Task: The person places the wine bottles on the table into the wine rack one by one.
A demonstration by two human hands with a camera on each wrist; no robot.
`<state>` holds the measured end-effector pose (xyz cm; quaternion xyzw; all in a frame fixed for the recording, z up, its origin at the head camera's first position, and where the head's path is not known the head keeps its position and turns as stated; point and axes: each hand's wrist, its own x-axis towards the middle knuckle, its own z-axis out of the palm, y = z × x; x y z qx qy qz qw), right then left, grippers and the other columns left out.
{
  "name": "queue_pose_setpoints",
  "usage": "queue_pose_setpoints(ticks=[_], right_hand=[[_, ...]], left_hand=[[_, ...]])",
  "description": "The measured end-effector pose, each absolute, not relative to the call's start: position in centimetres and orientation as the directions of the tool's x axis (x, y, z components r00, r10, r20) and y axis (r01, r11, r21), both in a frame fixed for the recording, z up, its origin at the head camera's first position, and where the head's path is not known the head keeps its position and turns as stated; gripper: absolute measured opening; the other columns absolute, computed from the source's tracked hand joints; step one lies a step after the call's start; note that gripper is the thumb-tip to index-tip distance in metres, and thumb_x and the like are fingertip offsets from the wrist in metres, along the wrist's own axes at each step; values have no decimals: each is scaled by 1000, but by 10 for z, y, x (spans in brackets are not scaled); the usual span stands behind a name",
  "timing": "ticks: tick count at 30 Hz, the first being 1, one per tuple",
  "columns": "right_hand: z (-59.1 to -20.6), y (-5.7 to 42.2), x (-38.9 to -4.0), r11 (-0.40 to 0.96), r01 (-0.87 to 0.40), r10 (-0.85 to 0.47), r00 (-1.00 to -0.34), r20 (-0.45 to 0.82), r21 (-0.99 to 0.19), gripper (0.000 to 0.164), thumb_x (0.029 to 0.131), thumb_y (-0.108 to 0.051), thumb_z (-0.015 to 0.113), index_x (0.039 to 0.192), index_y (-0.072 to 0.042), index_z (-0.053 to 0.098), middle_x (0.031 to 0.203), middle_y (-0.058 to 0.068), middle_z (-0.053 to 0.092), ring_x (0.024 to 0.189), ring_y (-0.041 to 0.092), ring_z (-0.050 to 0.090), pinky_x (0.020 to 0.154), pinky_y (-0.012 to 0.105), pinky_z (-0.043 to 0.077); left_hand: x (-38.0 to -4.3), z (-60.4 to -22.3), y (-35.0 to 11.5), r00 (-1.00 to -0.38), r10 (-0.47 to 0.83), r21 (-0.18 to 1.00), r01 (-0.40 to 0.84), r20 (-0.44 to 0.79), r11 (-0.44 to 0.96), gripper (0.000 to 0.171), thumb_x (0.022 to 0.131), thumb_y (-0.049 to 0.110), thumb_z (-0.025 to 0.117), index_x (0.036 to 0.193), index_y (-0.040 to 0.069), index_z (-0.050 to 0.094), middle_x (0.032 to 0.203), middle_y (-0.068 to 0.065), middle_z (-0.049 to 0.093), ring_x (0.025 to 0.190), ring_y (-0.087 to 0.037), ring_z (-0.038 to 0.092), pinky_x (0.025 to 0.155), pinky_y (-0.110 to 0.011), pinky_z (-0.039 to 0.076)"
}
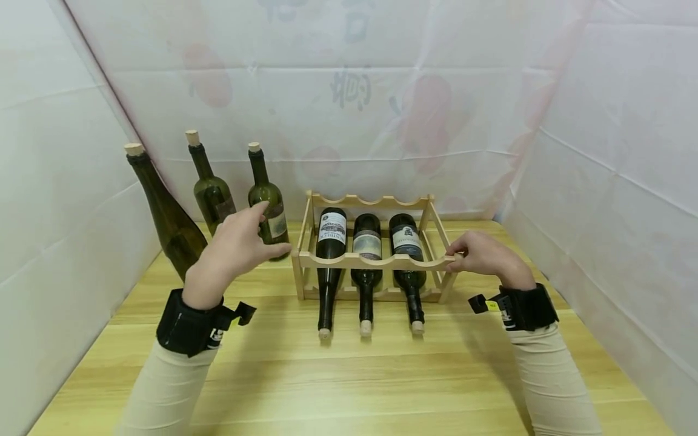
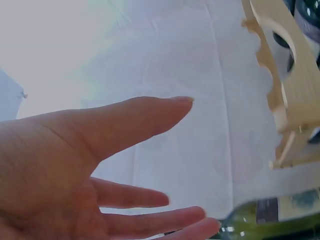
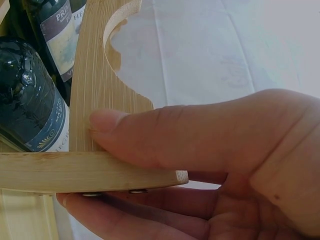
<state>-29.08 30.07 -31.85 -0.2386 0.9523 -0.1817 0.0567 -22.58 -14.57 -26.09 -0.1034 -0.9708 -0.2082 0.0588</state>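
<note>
My right hand (image 1: 482,257) grips the front right upper corner of a wooden wine rack (image 1: 376,261). In the right wrist view, the thumb (image 3: 145,132) lies on the scalloped front rail and the fingers curl under the corner. The rack's lower level holds three corked wine bottles (image 1: 331,242) (image 1: 366,245) (image 1: 406,242), necks toward me. My left hand (image 1: 226,248), thumb and fingers spread with nothing between them, hovers left of the rack. It is nearest an upright green wine bottle (image 1: 277,227); whether the fingertips touch it, I cannot tell.
Two more corked green bottles, a shorter one (image 1: 209,191) and a taller one (image 1: 171,227), stand at the left, partly hidden by the left hand. The rack's upper scalloped rails hold no bottle. White cloth (image 1: 349,121) walls the wooden table (image 1: 338,381) at back and sides.
</note>
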Motion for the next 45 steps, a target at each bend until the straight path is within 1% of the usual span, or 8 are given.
queue_pose_setpoints(ticks=[4,11,16,18,21,28,37,45], right_hand=[[-317,300,-290,820,-436,-476,-879,-19,-370,10,80,-15,75,89,-10,76,77,-4,68,63,15,47,57,31,39],[-319,301,-290,815,-438,-479,-877,-18,-379,11,80,-16,75,89,-10,76,76,-5,68,63,15,48,57,30,39],[-319,302,-291,813,-436,-478,-878,-15,-386,10,80,-14,75,88,-10,75,74,-5,67,61,15,47,56,30,39],[-320,302,-292,813,-436,-478,-878,-14,-385,10,80,-13,75,88,-10,75,74,-5,67,61,14,46,55,30,38],[-320,303,-292,814,-434,-476,-879,-16,-385,9,80,-13,74,88,-10,75,73,-5,67,60,14,45,55,29,38],[-321,302,-292,816,-431,-475,-880,-21,-385,10,80,-15,75,89,-11,76,74,-6,67,60,14,45,55,29,36],[-319,297,-290,814,-435,-480,-877,-25,-385,12,80,-14,75,90,-9,75,76,-4,67,61,14,45,55,29,37],[-316,296,-291,814,-438,-485,-874,-31,-381,9,79,-13,75,87,-11,75,71,-4,64,58,14,44,54,29,37]], left_hand=[[-240,-257,-156,-980,149,386,189,131,903,84,82,43,71,143,-5,36,131,-27,48,116,-43,46,93,-55,42],[-267,-253,-168,-985,140,353,166,99,921,71,82,38,72,129,-9,48,120,-29,53,95,-38,54,79,-49,47],[-285,-244,-171,-988,106,342,139,114,929,47,81,39,73,96,-2,55,85,-17,50,73,-31,49,62,-41,39],[-293,-243,-171,-989,96,343,128,109,931,43,81,39,73,90,0,54,80,-14,46,70,-29,46,61,-40,36],[-305,-243,-171,-993,83,348,108,85,931,46,81,40,73,95,0,56,85,-15,49,74,-30,47,62,-41,38],[-333,-254,-175,-999,48,423,42,-3,905,59,81,40,73,114,-4,54,110,-23,52,93,-38,50,72,-49,46],[-354,-271,-189,-995,27,601,-37,-96,798,80,79,38,76,131,-9,37,123,-27,45,104,-43,52,81,-54,50],[-368,-285,-201,-991,34,773,-78,-127,630,75,78,28,78,134,-3,38,128,-23,42,112,-42,49,86,-57,47]])
